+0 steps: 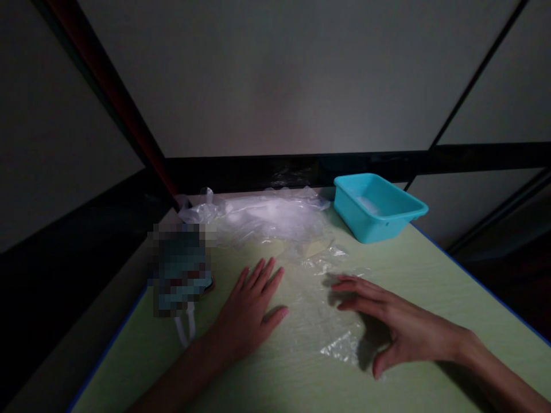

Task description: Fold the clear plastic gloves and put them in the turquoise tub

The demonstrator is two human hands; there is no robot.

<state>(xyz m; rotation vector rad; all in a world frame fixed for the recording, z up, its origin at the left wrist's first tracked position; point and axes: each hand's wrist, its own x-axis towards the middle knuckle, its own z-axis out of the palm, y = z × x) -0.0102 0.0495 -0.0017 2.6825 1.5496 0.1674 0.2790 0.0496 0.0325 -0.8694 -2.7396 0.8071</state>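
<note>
My left hand (252,307) lies flat on the light table, fingers spread, at the left edge of a thin clear plastic bag (312,312). My right hand (387,318) hovers at the bag's right side, fingers apart and curved, with a shadow below it. The bag lies spread on the tabletop between my two hands. Beyond my fingertips a heap of clear plastic bags (271,215), whitish and crumpled, rests along the far edge of the table. Neither hand holds anything.
A turquoise plastic basket (374,223) stands at the table's far right. On the left lies an item blurred by pixelation (183,269), with a white strap (185,324) in front. Panelled walls (293,80) rise behind the table (284,384), whose edges are blue.
</note>
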